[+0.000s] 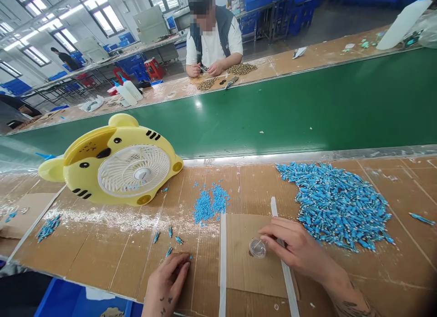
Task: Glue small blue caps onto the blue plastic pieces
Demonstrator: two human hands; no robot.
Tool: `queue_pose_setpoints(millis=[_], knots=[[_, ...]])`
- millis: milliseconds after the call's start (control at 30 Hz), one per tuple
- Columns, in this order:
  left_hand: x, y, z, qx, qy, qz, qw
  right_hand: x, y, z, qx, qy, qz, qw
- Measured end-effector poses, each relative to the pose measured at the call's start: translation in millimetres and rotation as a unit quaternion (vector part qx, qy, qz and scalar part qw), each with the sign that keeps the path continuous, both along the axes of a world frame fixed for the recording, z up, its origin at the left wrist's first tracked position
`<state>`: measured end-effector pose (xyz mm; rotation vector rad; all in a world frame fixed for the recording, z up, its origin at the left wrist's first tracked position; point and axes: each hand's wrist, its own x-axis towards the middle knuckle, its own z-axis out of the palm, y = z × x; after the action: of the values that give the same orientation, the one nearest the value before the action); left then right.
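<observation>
My right hand (297,246) pinches a thin wooden stick (262,239), its tip over a small clear round cup (257,249). The cup stands on a cardboard square (246,274) held by white tape strips. My left hand (169,278) is closed low on the table, thumb and forefinger together at a tiny blue disc (190,257). Several small blue figure-like pieces (170,232) lie just beyond it. Farther off is a pile of blue discs (205,205). To the right of the board spreads a large heap of blue pieces (341,205).
A yellow animal-shaped fan (78,171) stands at the left, near another small group of blue pieces (48,228). Behind runs a green conveyor belt (273,112). Across it a person (215,44) works by brass-coloured parts (242,69). A blue bin (68,299) is below the edge.
</observation>
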<state>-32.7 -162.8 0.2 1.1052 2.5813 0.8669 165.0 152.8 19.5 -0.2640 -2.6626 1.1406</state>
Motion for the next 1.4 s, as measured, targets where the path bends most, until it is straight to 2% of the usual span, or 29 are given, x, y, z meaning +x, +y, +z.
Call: queue_pose_setpoints(millis=[200,367,500,600,733,867,1033,1133,1233,1400], knots=[[-5,11,-0.7,-0.052,0.03,-0.059,0.996,0,0,-2.1,-0.007,-0.001,-0.003,1.0],[-8,20,2.8,-0.101,0.054,-0.087,0.99,0,1,3.7,-0.009,-0.012,-0.007,1.0],[-8,34,9.3,-0.041,0.001,-0.093,0.995,0,0,5.5,-0.036,-0.036,-0.01,0.999],[-2,62,16.6,0.027,-0.088,-0.061,0.994,-1,-1,2.5,-0.056,-0.054,-0.019,0.997],[10,117,21.9,0.111,-0.237,-0.067,0.963,-2,-1,-1.8,-0.068,-0.069,-0.018,0.995],[12,160,15.5,0.118,-0.365,-0.098,0.918,-2,-4,-3.2,-0.052,-0.034,0.009,0.998],[11,174,2.2,0.108,-0.495,-0.102,0.856,-1,-11,-4.5,0.008,0.0,0.029,1.0],[15,172,1.1,0.113,-0.527,-0.077,0.838,-1,-11,-5.3,0.008,-0.002,0.028,1.0],[19,169,5.8,0.099,-0.497,-0.082,0.858,-2,-10,-5.8,0.001,0.006,0.03,1.0],[17,165,11.8,0.115,-0.365,-0.136,0.914,-2,-9,-4.8,0.007,0.015,0.04,0.999]])
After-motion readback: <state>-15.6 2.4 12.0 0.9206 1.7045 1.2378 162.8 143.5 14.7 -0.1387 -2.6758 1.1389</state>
